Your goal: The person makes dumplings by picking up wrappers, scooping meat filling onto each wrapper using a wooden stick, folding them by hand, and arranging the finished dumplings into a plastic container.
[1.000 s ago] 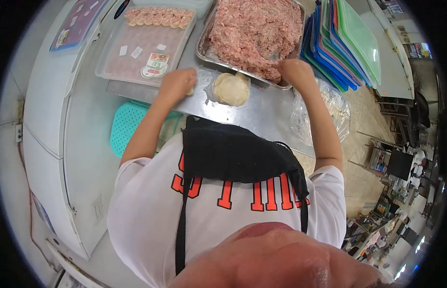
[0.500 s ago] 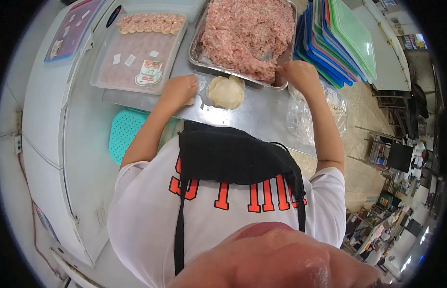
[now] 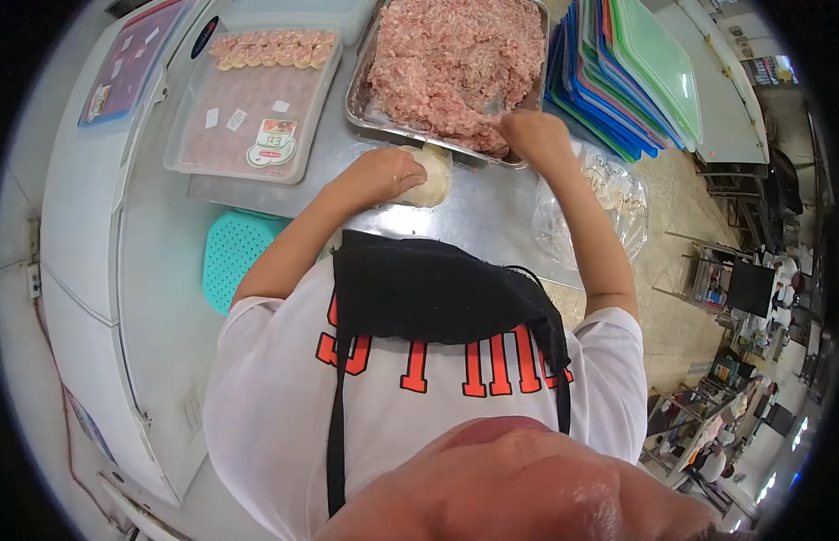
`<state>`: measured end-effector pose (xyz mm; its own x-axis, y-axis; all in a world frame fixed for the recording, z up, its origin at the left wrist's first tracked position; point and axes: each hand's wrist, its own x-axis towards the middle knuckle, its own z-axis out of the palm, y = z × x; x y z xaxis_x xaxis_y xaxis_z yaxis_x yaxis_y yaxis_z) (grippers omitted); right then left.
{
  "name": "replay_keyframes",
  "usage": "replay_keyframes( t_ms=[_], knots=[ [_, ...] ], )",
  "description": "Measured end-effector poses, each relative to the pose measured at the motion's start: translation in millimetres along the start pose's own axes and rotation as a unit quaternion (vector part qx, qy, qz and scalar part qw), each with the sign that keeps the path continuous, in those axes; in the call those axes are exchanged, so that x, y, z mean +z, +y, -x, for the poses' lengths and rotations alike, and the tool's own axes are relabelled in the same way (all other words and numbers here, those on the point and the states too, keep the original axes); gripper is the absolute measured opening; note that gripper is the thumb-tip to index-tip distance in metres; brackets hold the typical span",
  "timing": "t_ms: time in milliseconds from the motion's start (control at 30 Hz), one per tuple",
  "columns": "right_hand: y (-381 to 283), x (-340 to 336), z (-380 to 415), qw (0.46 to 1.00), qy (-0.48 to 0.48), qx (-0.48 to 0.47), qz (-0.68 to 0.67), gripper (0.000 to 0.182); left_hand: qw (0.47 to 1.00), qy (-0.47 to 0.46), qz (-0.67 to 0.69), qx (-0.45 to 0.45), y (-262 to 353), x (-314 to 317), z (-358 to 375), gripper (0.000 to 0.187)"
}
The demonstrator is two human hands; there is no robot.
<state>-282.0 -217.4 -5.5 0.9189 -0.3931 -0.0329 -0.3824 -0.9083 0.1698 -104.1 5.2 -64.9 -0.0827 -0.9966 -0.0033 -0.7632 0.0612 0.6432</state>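
Note:
My left hand (image 3: 380, 175) rests on a pale stack of round dough wrappers (image 3: 432, 180) on the steel counter (image 3: 473, 212), covering its left side. My right hand (image 3: 531, 135) reaches into the near corner of a metal tray (image 3: 358, 99) heaped with pink minced meat (image 3: 460, 59); its fingers are curled at the meat's edge, and what they grip is hidden. A clear plastic box (image 3: 248, 108) to the left holds a row of filled dumplings (image 3: 270, 50) along its far side.
A stack of coloured plastic lids (image 3: 636, 77) stands right of the meat tray. A crumpled clear bag (image 3: 609, 194) lies under my right forearm. A teal perforated stool or basket (image 3: 234, 252) sits below the counter's left edge. White chest freezers (image 3: 86, 216) run along the left.
My left hand has moved right from beside the plastic box onto the stack of wrappers. My right hand stays at the near corner of the meat tray.

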Motion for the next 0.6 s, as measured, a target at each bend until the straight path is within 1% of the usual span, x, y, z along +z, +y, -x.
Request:
replay_keyframes(
  t_ms=[33, 100, 133, 200, 233, 267, 300, 333, 367, 400, 433, 467, 533, 567, 600],
  knots=[
    [-5, 13, 2, 1.000, 0.000, 0.000, 0.000, 0.023, 1.000, 0.000, 0.000, 0.000, 2, -4, 2, 0.020],
    [-21, 27, -2, 1.000, -0.014, -0.014, 0.000, 0.029, 0.998, 0.037, 0.010, 0.054, 5, -11, 5, 0.018],
    [-25, 28, -1, 1.000, -0.014, -0.014, 0.001, 0.029, 0.998, 0.038, 0.010, 0.054, 3, -11, 4, 0.018],
    [-34, 27, 6, 0.990, -0.017, -0.009, -0.140, 0.037, 0.967, 0.202, 0.080, 0.135, -1, -12, 3, 0.022],
    [-29, 31, 7, 0.979, -0.035, 0.022, -0.200, 0.037, 0.967, 0.202, 0.079, 0.137, -4, -16, 3, 0.022],
    [-22, 31, 8, 0.979, -0.033, 0.022, -0.199, 0.037, 0.965, 0.184, 0.173, 0.064, -6, -21, 4, 0.022],
    [-14, 31, 10, 0.956, -0.052, 0.028, -0.288, 0.037, 0.950, 0.163, 0.266, -0.011, -10, -25, 4, 0.023],
    [-8, 32, 12, 0.924, -0.072, 0.033, -0.375, 0.037, 0.950, 0.165, 0.266, -0.011, -15, -28, 3, 0.023],
    [-3, 35, 14, 0.924, -0.072, 0.031, -0.374, 0.037, 0.884, 0.188, 0.423, -0.068, -20, -30, -1, 0.022],
    [0, 38, 17, 0.891, -0.070, 0.078, -0.441, 0.038, 0.790, 0.203, 0.566, -0.121, -24, -32, -5, 0.021],
    [2, 41, 20, 0.851, -0.066, 0.125, -0.505, 0.039, 0.683, 0.221, 0.688, -0.105, -28, -34, -11, 0.023],
    [-2, 34, 21, 0.852, -0.066, 0.125, -0.504, 0.039, 0.682, 0.221, 0.689, -0.105, -29, -38, -20, 0.023],
    [-16, 7, 22, 0.777, -0.027, 0.150, -0.611, 0.038, 0.556, 0.238, 0.792, -0.088, -26, -43, -37, 0.026],
    [-22, 0, 21, 0.777, -0.026, 0.151, -0.611, 0.038, 0.592, 0.274, 0.753, -0.086, -19, -42, -45, 0.028],
    [-28, -5, 19, 0.742, 0.011, 0.155, -0.652, 0.037, 0.593, 0.272, 0.753, -0.085, -17, -39, -54, 0.028]
  ],
)
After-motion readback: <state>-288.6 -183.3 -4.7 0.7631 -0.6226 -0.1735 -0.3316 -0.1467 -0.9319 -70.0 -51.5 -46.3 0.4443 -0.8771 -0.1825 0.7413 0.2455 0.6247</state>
